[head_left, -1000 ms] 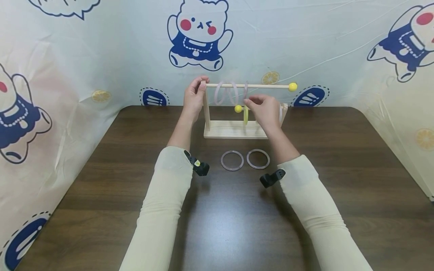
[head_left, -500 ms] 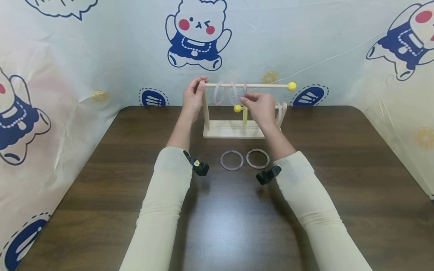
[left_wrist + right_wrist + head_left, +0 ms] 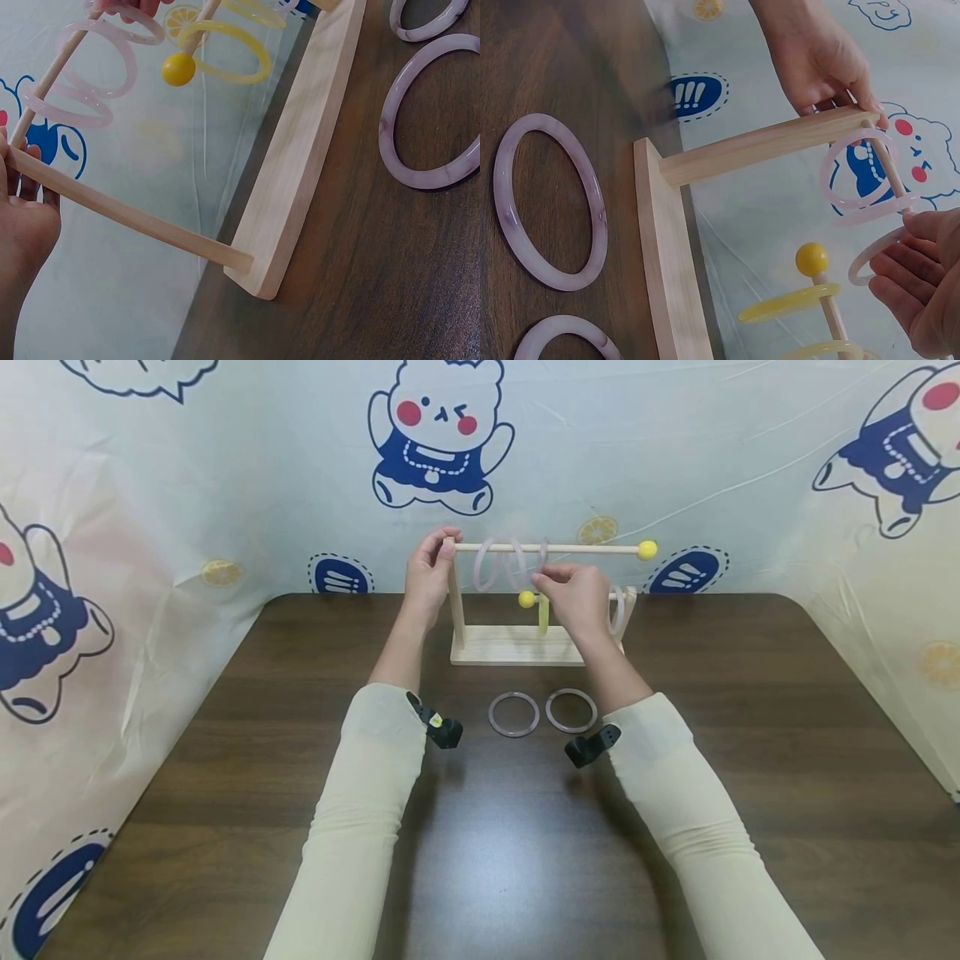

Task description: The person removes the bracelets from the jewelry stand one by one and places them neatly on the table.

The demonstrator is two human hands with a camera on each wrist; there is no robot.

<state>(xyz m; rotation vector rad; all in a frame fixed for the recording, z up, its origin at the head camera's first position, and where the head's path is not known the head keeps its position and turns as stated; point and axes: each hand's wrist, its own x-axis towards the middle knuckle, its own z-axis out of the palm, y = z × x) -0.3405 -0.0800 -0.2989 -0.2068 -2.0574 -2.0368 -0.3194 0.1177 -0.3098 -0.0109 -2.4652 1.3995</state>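
Observation:
A wooden bangle stand stands on the table, its upper rod ending in a yellow ball at the right. My left hand grips the top of the stand's left post. With thumb and fingertips, my right hand pinches a pale bangle that hangs around the upper rod. Further left on this rod hang two pink bangles. Yellow bangles circle the lower rod, behind its yellow end ball. In the head view my right hand hides part of the lower rod.
Two mottled purple bangles lie flat side by side on the brown table, in front of the stand. A pale bangle hangs near the right post. Behind the table rises a printed cloth with bear figures.
My right hand and wrist have shifted slightly left along the upper rod, uncovering more of the bangle by the right post. The left hand keeps its grip on the post.

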